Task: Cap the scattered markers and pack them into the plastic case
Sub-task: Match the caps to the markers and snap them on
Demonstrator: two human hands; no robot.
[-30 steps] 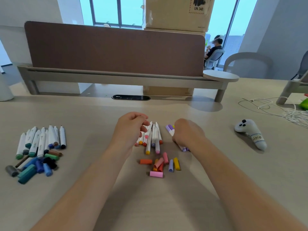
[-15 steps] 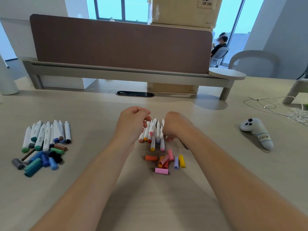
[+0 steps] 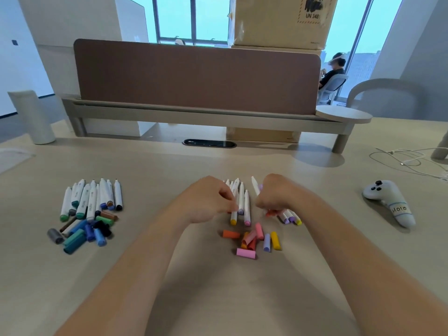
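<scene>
Nearest on the desk [image 3: 218, 299] lie loose caps [image 3: 252, 240] in pink, orange, yellow and lilac. Just beyond, the fingers of the left hand [image 3: 206, 200] curl against a row of white markers [image 3: 241, 202], though I cannot tell if they grip one. The fingers of the right hand [image 3: 278, 195] are closed round a bundle of markers [image 3: 291, 217]. Off to the left lies a second marker pile [image 3: 92, 202] with blue and green caps.

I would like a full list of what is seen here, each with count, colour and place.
cool-coloured markers: about ten, white barrels, desk left
cool-coloured caps: about a dozen, blue, teal, grey, before them
warm-coloured markers: about five, white, desk centre
warm-coloured caps: about eight, orange, pink, yellow, lilac, near centre
game controller: one, white, right
cable: one, white, far right
divider panel: one, brown, behind
left hand: fingers at warm-coloured markers, grip blurred
right hand: grips a marker bundle
</scene>
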